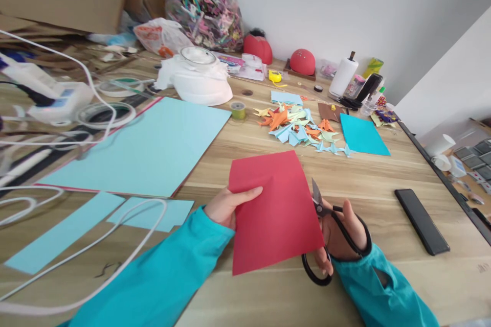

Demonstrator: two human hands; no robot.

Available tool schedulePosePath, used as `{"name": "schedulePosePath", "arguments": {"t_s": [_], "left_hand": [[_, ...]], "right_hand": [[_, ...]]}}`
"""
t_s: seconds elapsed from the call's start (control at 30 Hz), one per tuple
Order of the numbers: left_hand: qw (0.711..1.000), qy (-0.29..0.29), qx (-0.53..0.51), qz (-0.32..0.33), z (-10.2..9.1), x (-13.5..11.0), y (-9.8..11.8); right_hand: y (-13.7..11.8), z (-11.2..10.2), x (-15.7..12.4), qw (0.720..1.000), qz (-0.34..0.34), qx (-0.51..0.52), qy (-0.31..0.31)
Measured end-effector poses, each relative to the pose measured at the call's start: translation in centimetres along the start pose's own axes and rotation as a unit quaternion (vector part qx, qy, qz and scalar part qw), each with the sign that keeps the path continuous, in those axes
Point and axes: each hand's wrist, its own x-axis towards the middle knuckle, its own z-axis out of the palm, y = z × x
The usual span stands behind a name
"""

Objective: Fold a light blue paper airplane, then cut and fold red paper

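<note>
My left hand pinches the left edge of a red sheet of paper, thumb on top and the other fingers hidden beneath. The sheet is held tilted above the wooden table. At its right edge my right hand grips black-handled scissors, with fingers through the loops. The scissors' blades stand apart and point away from me, close beside the paper's edge; whether they touch it I cannot tell. Part of the lower blade area is hidden behind the sheet.
Large light-blue sheets and cut strips lie left, crossed by white cables. Folded paper cranes are heaped ahead, near a teal sheet and a thread spool. A black phone lies right.
</note>
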Motion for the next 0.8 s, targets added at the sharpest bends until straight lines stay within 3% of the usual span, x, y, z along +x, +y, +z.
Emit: {"name": "schedulePosePath", "arguments": {"t_s": [0.13,0.27,0.6,0.8], "left_hand": [[0.999,-0.020,-0.005,-0.034,0.0,-1.0,1.0],[0.998,-0.003,-0.018,-0.063,0.1,-1.7,2.1],[0.996,0.041,0.036,0.076,0.0,-0.1,1.0],[0.996,0.041,0.024,0.080,0.1,-0.4,1.1]], "right_hand": [[-0.2,-0.2,-0.5,0.999,0.021,-0.024,0.017],[-0.4,-0.3,-0.9,0.999,0.039,-0.026,-0.004],[-0.2,-0.2,-0.5,1.000,0.006,0.017,-0.013],[-0.2,-0.3,-0.4,1.000,0.007,0.016,-0.018]]}}
